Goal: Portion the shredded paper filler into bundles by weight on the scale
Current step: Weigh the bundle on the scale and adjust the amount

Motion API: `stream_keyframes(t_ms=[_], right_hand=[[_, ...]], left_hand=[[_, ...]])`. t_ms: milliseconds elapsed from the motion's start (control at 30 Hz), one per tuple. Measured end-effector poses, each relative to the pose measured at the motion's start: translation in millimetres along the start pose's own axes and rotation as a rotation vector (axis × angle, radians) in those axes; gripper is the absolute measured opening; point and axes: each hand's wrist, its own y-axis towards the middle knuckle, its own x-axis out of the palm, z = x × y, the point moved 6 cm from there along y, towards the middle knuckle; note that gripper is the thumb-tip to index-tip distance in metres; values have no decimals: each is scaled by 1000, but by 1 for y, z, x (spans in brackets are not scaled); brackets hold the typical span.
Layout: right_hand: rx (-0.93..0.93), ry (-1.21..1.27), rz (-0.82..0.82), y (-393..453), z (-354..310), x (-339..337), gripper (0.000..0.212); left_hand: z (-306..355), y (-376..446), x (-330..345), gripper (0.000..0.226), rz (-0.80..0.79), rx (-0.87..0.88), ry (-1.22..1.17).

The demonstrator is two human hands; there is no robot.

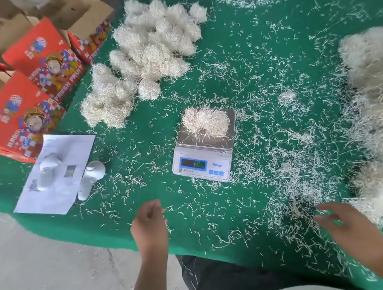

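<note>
Fingers of the left hand [149, 221] were loosely curled and held nothing, the hand hovering over the near edge of the green table cover [258, 52]. Those of the right hand [348, 225] were spread and fairly straight, gripping nothing, above a thick scatter of loose strands near the table's near right side. One bundle of shredded paper [203, 122] lay on the steel pan of the digital scale [204, 151], which stood at the middle of the table; its display was lit, but the reading was too blurred to tell. Behind and to the left of the scale sat a heap of finished bundles [144, 58]. A large loose pile of filler [378, 108] covered the right edge. To the left lay a sheet of paper [56, 174] with two white handheld controllers [90, 178], one on it and one at its edge, and red printed fruit boxes [44, 58] stood beyond.
</note>
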Motion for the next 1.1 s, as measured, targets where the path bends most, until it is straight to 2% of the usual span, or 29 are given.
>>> stream_keyframes(t_ms=[300, 533, 700, 867, 967, 1100], right_hand=[[-12, 27, -27, -1, -5, 3, 30], [33, 84, -2, -1, 17, 0, 27], [111, 200, 21, -2, 27, 5, 24], [179, 268, 48, -2, 36, 15, 27], [180, 220, 49, 9, 38, 22, 37], [206, 203, 60, 36, 34, 27, 67]], left_hand=[[17, 4, 2, 26, -41, 59, 12], [37, 10, 21, 42, -75, 193, 129], [71, 17, 28, 38, -101, 250, 250], [103, 25, 35, 25, -208, 337, 424], [106, 19, 34, 22, -288, 368, 517], [96, -2, 28, 27, -350, 359, 558]])
